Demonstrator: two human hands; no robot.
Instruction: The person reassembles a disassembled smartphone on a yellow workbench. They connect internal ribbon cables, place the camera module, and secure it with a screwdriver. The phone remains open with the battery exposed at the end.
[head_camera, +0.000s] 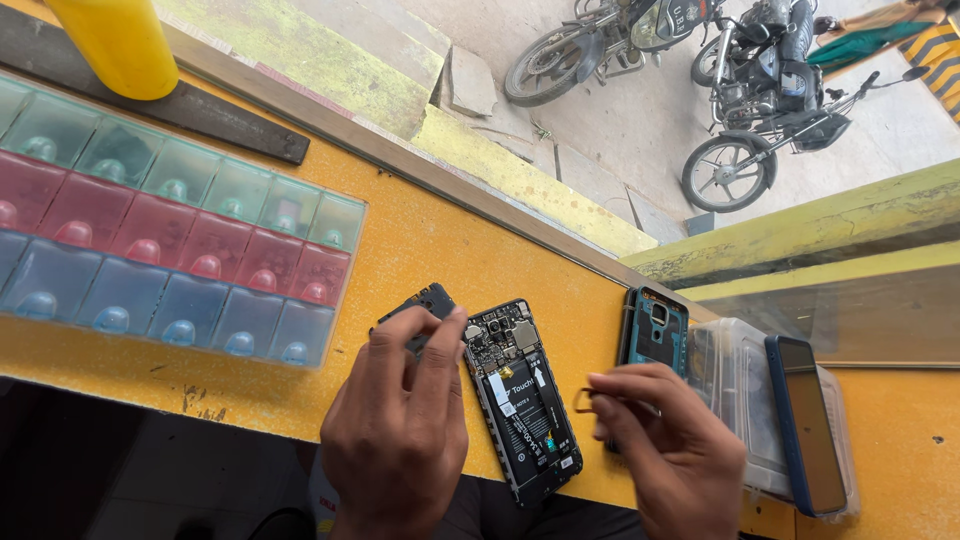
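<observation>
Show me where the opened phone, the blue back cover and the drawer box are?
opened phone (522, 405), head view, on its battery.
blue back cover (655, 330), head view, on its inner face.
drawer box (190, 250), head view, on a red drawer.

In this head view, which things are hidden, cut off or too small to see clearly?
- Black cover piece: mostly hidden by the left hand.
- Small thin item at the right hand fingertips: too small to identify.
- Opened phone: its bottom end is near the counter edge, and its tiny parts are unclear.
- Yellow container: cut off by the top edge.
- Compartment box: cut off by the left edge.
</observation>
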